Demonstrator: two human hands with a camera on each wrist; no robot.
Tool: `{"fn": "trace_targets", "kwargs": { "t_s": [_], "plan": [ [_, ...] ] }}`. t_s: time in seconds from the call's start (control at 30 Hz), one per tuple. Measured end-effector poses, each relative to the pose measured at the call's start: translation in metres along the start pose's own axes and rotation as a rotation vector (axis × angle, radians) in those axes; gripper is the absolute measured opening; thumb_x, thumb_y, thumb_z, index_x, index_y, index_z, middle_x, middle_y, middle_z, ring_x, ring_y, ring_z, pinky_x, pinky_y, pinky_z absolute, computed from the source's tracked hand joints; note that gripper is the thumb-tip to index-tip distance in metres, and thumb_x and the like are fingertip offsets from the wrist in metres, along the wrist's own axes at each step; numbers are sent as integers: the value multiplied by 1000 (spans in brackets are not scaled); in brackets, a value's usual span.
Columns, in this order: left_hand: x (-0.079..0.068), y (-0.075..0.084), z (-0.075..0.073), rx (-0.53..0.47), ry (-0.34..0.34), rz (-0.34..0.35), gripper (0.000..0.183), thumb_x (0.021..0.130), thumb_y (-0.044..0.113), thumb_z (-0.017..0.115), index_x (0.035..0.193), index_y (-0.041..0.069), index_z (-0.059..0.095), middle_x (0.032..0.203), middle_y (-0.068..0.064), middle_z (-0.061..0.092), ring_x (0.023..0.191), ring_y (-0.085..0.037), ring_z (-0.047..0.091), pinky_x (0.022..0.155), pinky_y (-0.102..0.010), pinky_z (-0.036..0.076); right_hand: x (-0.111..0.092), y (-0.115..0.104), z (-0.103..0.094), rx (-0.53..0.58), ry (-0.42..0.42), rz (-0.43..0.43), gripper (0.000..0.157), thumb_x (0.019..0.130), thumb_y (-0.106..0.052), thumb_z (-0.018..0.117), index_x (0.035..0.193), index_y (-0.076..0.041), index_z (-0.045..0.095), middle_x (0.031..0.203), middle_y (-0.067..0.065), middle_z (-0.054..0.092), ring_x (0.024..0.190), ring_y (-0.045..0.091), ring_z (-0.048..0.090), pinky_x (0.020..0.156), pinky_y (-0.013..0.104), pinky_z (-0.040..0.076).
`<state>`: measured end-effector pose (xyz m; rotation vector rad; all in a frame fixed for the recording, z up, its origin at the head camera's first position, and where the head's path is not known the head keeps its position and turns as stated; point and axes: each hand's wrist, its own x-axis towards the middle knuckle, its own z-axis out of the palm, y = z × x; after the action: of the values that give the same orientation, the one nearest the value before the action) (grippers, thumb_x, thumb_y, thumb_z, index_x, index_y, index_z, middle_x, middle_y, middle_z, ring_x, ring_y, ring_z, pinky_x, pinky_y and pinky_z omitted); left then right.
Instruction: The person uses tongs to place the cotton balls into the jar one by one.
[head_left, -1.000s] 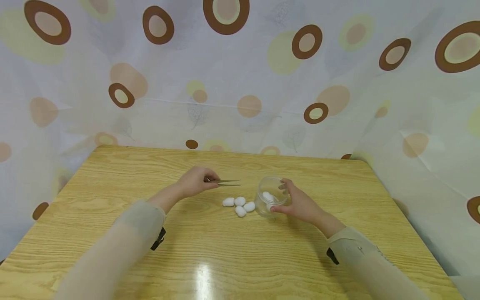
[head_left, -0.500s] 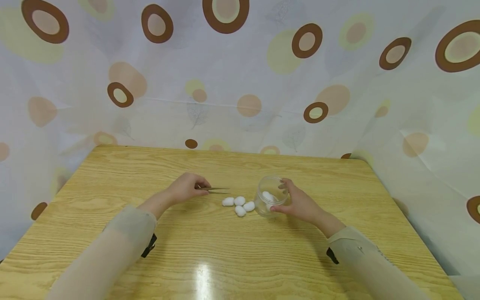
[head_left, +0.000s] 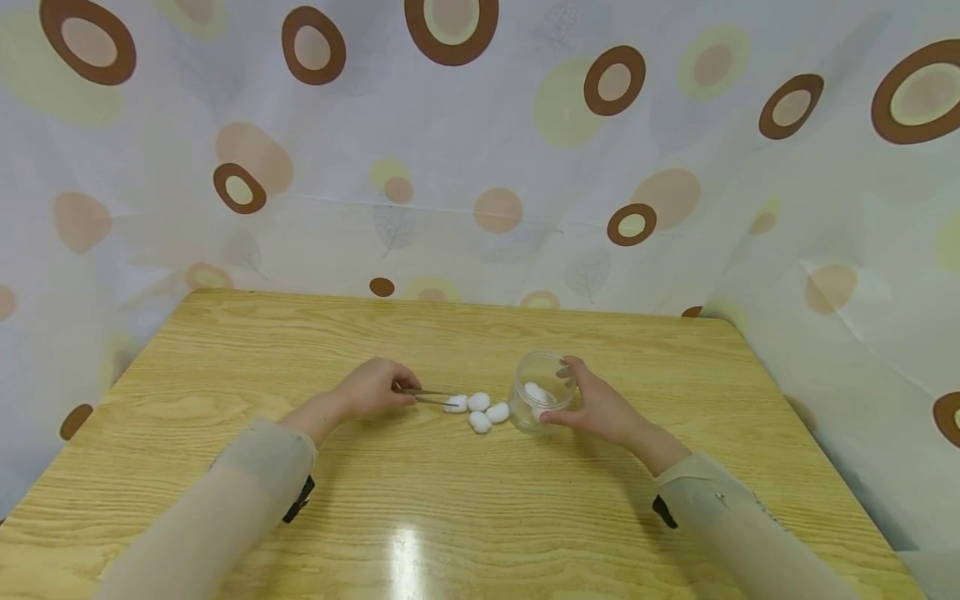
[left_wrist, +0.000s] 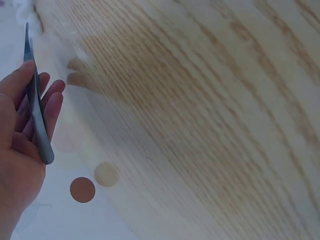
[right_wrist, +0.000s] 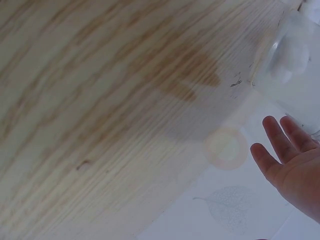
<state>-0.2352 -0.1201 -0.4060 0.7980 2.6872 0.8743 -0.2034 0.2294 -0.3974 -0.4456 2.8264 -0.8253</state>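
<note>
My left hand [head_left: 378,387] pinches a pair of metal tweezers [left_wrist: 36,107] between thumb and fingers. In the head view the tweezers' two tips lie at the leftmost white cotton ball [head_left: 454,404], one on each side of it. More cotton balls [head_left: 480,422] sit bunched on the table just right of it. With thumb and fingers my right hand [head_left: 600,408] grips a clear jar [head_left: 528,423], which is tilted with its mouth up. A few cotton balls [head_left: 536,392] lie inside the jar. In the right wrist view, part of the jar [right_wrist: 295,100] is cut off by the edge.
A wood-grain table [head_left: 450,517] lies under both hands. Behind it and along the sides hangs a pale curtain [head_left: 337,233] with brown and yellow circles. The loose cotton balls lie close beside the jar.
My left hand drew back to the left, then came lower, bringing the tweezers' tips from above the cotton balls onto the leftmost one. The right hand and the jar have kept their place.
</note>
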Motion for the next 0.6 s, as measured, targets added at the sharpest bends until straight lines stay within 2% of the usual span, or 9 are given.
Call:
{"fn": "trace_targets", "kwargs": {
  "t_s": [0.6],
  "plan": [
    [-1, -2, 1, 38, -14, 37, 15, 87, 12, 66, 98, 6, 72, 94, -6, 71, 84, -15, 65, 73, -28, 53, -1, 0, 0, -8, 1, 1, 99, 77, -52, 70, 145, -2, 19, 140, 20, 43, 126, 41, 43, 98, 56, 39]
  ]
}}
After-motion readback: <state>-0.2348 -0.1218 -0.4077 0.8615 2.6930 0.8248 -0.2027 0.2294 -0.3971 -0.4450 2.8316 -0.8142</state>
